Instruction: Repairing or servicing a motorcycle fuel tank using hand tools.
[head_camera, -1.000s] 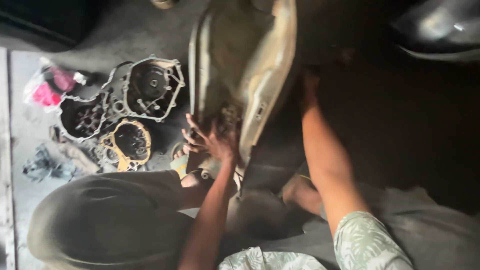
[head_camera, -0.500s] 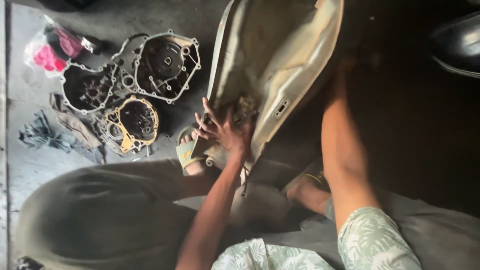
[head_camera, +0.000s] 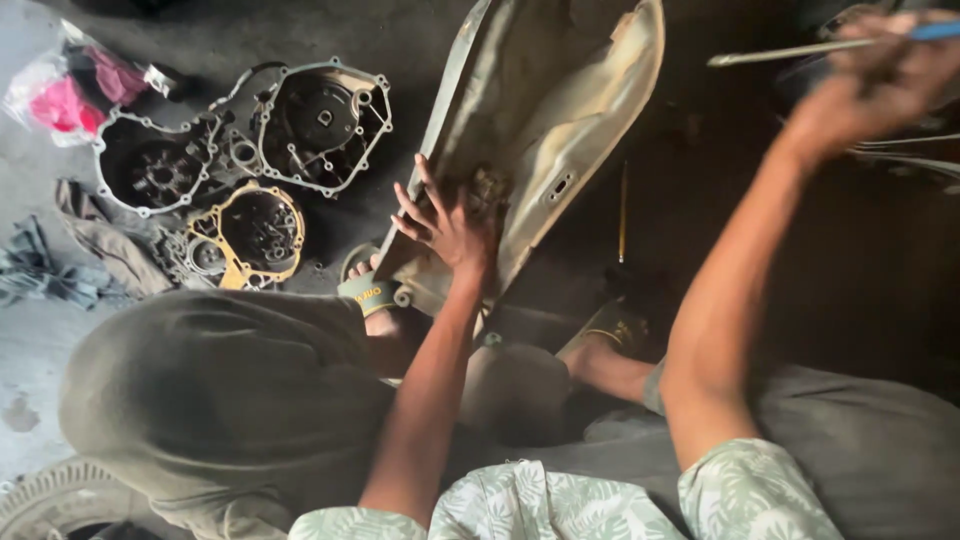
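Observation:
A dirty tan motorcycle fuel tank (head_camera: 560, 130) stands upturned on the floor between my knees. My left hand (head_camera: 445, 225) presses on its underside with the fingers spread, next to a grimy fitting (head_camera: 487, 188). My right hand (head_camera: 880, 75) is raised at the upper right and grips a long thin metal tool (head_camera: 790, 50) with a blue handle, which points left above the dark floor. That hand is blurred.
Engine crankcase halves (head_camera: 240, 150) and a cover with a yellow gasket (head_camera: 250, 230) lie on the floor to the left. A plastic bag with pink cloth (head_camera: 70, 95) and grey rags (head_camera: 50, 265) lie further left. A tyre (head_camera: 60, 500) is at the bottom left corner.
My right arm has lifted away from behind the tank and now holds the long tool up at the upper right. The view has shifted; my left hand stays on the tank.

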